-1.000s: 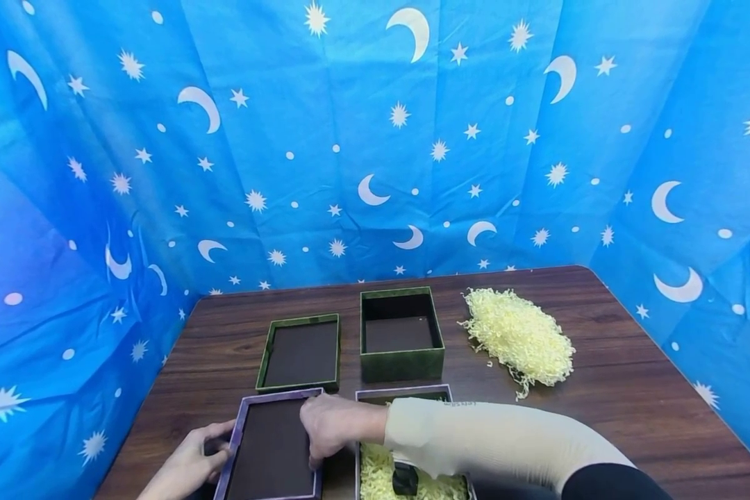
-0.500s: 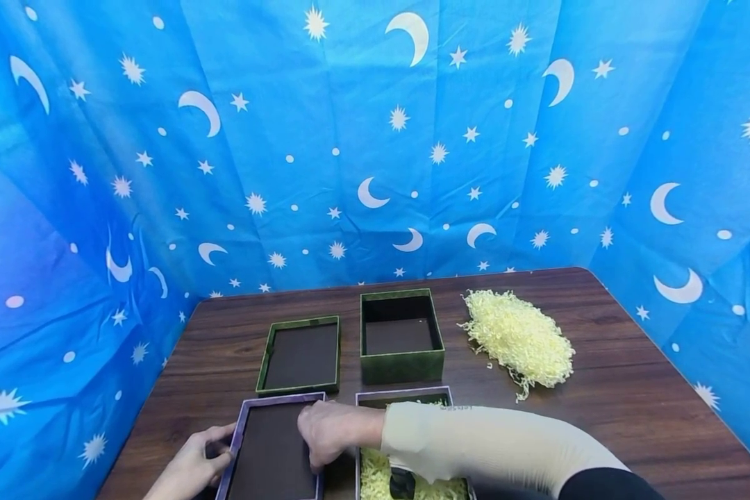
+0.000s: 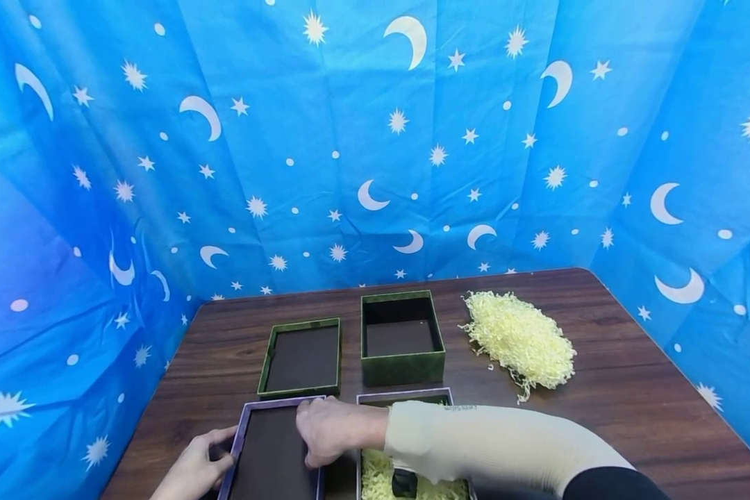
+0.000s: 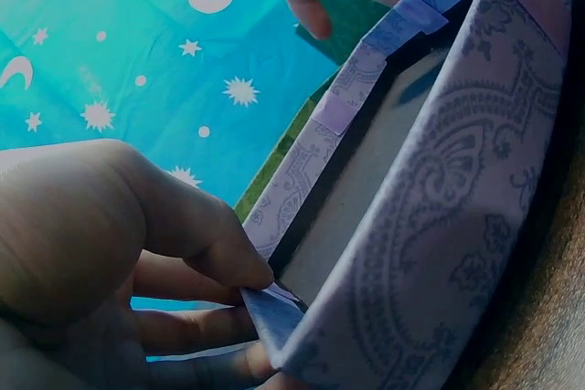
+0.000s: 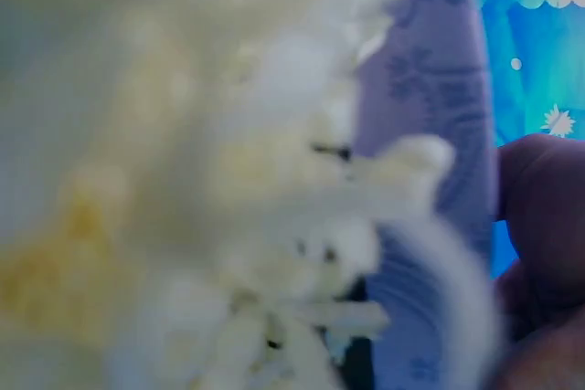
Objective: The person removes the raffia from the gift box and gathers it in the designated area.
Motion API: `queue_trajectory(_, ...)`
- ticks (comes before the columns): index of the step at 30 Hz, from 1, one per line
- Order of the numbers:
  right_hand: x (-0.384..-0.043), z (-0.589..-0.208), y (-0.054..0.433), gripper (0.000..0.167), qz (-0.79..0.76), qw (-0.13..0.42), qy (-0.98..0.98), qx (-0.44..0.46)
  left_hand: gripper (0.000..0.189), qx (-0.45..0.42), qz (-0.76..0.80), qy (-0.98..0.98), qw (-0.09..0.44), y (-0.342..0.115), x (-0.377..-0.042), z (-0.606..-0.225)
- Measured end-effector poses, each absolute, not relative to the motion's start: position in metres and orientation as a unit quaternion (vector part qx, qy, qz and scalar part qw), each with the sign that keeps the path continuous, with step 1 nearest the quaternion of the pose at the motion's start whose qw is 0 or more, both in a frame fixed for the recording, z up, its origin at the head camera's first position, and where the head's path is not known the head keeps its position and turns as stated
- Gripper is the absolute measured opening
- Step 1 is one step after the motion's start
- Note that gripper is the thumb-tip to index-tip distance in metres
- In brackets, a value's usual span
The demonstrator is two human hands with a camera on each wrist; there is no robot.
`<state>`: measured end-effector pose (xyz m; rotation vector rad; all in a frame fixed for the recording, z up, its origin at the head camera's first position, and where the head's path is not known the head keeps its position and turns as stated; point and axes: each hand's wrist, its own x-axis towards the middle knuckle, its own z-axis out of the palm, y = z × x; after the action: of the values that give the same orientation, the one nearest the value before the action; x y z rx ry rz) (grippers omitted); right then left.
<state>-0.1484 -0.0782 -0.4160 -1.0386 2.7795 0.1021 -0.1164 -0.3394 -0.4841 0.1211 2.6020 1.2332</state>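
A purple patterned box lid [image 3: 271, 451] lies with its hollow side up at the front left. My left hand [image 3: 196, 464] grips its left rim; in the left wrist view the thumb [image 4: 196, 226] presses on the rim while the fingers lie under and outside it. My right hand [image 3: 331, 429], fingers curled, holds the lid's right rim near the far corner. My right forearm crosses over the matching purple box [image 3: 406, 398], which holds pale yellow shredded paper [image 3: 440, 487] and is partly hidden. Blurred shreds fill most of the right wrist view.
Behind the purple lid lies a green lid [image 3: 303, 357], hollow side up. A green open box [image 3: 403, 364] stands beside it, with one tiny speck inside. A heap of yellow shredded paper [image 3: 519, 340] sits at the right. Blue cloth with moons and stars surrounds the wooden table [image 3: 612, 403].
The head view has tilted slightly, so everything sits a little lower in it. Both hands and the purple lid stay in nearly the same places.
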Motion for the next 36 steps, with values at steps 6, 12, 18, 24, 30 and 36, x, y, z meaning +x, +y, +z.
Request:
queue_trajectory(6, -0.151, -0.405, -0.070, 0.048, -0.017, 0.100, 0.933, -0.345, 0.056, 0.030, 0.419, 0.897, 0.137, -0.337, -0.115, -0.482)
queue_trajectory(12, -0.155, -0.395, -0.060, 0.034, -0.071, 0.122, 0.925, -0.352, 0.058, 0.002, 0.385, 0.914, 0.131, -0.333, -0.114, -0.475)
queue_trajectory(18, -0.159, -0.383, -0.049, 0.044, -0.123, 0.154, 0.911, -0.363, 0.060, -0.021, 0.304, 0.947, 0.102, -0.330, -0.122, -0.461)
queue_trajectory(24, -0.162, -0.372, -0.034, 0.051, -0.145, 0.151, 0.903, -0.376, 0.064, -0.011, 0.260, 0.963, 0.066, -0.327, -0.126, -0.444)
queue_trajectory(30, -0.160, -0.369, -0.017, 0.049, -0.156, 0.134, 0.907, -0.369, 0.062, 0.028, 0.249, 0.967, 0.036, -0.316, -0.120, -0.437)
queue_trajectory(36, -0.159, -0.367, 0.002, 0.051, -0.177, 0.112, 0.909, -0.361, 0.061, 0.040, 0.262, 0.964, 0.037, -0.302, -0.122, -0.438)
